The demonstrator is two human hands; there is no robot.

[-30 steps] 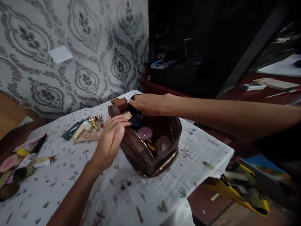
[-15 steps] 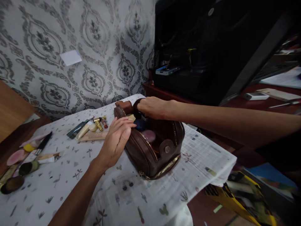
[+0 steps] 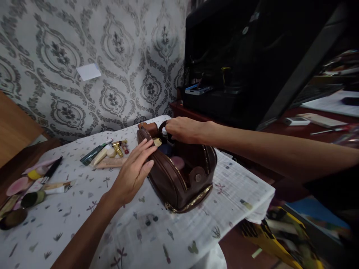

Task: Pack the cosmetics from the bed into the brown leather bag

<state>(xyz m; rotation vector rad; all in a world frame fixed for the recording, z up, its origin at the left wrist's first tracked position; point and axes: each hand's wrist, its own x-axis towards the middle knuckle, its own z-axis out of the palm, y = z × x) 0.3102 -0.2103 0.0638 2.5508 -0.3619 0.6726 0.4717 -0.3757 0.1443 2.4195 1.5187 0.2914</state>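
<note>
From my head camera, the brown bag (image 3: 165, 190) stands unzipped on the cloth-covered bench (image 3: 106, 231), its mouth facing up. My right hand (image 3: 181, 130) is at the far end of that mouth, fingers curled down. What has just changed is there: a white-topped item (image 3: 164, 130) now shows plainly by my fingertips, where half a second ago I could make out only a pale patch beneath them. I judge that I have found it among the contents and may be pinching it, but my fingers hide the contact, so I cannot tell whether I grip it. It has not cleared the bag.

My left hand (image 3: 136, 170) lies along the bag's left rim, fingers stretched out and holding nothing; its fingertips have drawn back a little from the mouth, so they seem only to steady the leather. Just inside, a gold-coloured piece (image 3: 157, 142), a dark blue item (image 3: 166, 149) and a pink round item (image 3: 177, 162) lie close together. To my left, a group of tubes (image 3: 98, 156) lies near the bag, and some brushes (image 3: 52, 171) lie well apart from it.
</note>
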